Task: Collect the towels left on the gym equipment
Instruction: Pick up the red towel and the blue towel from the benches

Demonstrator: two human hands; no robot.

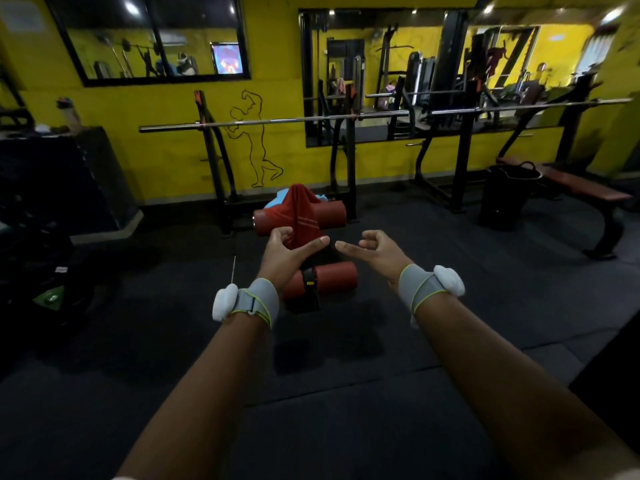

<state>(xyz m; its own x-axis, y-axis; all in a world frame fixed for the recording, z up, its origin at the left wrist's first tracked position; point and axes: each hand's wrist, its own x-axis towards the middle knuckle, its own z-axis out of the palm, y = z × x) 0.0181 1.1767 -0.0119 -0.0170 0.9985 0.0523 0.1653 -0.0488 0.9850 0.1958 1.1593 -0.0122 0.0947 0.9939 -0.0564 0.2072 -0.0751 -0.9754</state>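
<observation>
At the centre of the frame the left hand (289,245) had its fingers closed around the lower end of a red towel (300,216), a soft ribbed cloth with pale stripes, draped over the upper padded roller (332,213) of a bench. The right hand (375,247) hovered just beside it, loosely curled and holding nothing. Behind the red cloth a light blue towel (278,199) lay bunched and untouched. The collecting looked barely begun: neither towel was off the equipment. A black bucket (509,195) at the right of the frame might serve as the bin.
</observation>
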